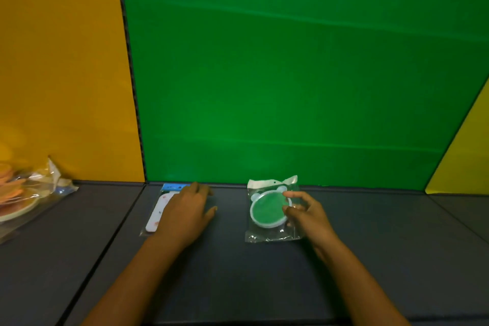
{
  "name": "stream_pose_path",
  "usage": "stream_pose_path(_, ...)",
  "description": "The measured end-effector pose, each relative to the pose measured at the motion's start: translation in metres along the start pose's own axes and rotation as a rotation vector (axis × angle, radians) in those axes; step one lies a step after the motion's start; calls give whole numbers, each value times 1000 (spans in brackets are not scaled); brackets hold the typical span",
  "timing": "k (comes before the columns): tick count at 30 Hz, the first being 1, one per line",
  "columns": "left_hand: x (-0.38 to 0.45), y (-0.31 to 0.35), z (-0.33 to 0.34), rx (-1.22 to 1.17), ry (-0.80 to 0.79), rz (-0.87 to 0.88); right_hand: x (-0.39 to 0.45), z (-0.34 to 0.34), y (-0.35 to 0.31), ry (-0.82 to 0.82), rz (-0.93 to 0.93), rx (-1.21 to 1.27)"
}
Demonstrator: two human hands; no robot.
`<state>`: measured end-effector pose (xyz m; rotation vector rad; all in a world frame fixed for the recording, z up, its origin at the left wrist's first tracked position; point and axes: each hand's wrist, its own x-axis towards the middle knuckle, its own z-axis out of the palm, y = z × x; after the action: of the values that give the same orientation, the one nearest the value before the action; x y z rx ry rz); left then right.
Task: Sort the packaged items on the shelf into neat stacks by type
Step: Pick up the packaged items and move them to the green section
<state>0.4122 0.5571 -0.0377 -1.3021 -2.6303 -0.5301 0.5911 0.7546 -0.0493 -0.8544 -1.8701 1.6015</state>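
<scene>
Head view: left hand (185, 209) lies flat, fingers straight, pressing on a long white packaged item (158, 213) near the back of the dark shelf (238, 272). Right hand (304, 213) pinches the right side of a bagged round green item (270, 209) beside it. More clear packets (29, 193) are heaped at far left.

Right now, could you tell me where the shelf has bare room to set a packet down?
Bare grey shelf lies right of the round green packet, and a narrower strip between that packet and the left hand. It is crowded at far left, around the heap of orange packets.
</scene>
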Motion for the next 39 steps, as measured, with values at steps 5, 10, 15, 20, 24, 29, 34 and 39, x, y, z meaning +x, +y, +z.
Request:
stream_pose_path(5, -4, 8, 5, 2, -14, -74, 24, 2, 20, -20, -29, -207)
stream_pose_path(10, -12, 13, 10, 7, 4, -121, 34, -1, 27, -34, -188, -569)
stream_pose_path(15, -23, 20, 13, 30, 14, -162, 31, -11, 20, -73, -252, -704)
stream_pose_path(20, -34, 13, 5, 54, 48, -202, 32, -7, 2, -31, -403, -829)
stream_pose_path(24, -47, -1, -11, 50, 84, -216, 22, 16, -18, -158, -548, -927)
stream_pose_path(29, -76, -35, -46, 61, 165, -230, -4, 67, -44, -213, -680, -1066)
stream_pose_path(34, -119, -89, -84, 68, 207, -239, -37, 129, -69, -232, -733, -1056)
stream_pose_path(39, -169, -156, -122, 83, 250, -295, -75, 207, -87, -285, -782, -1031)
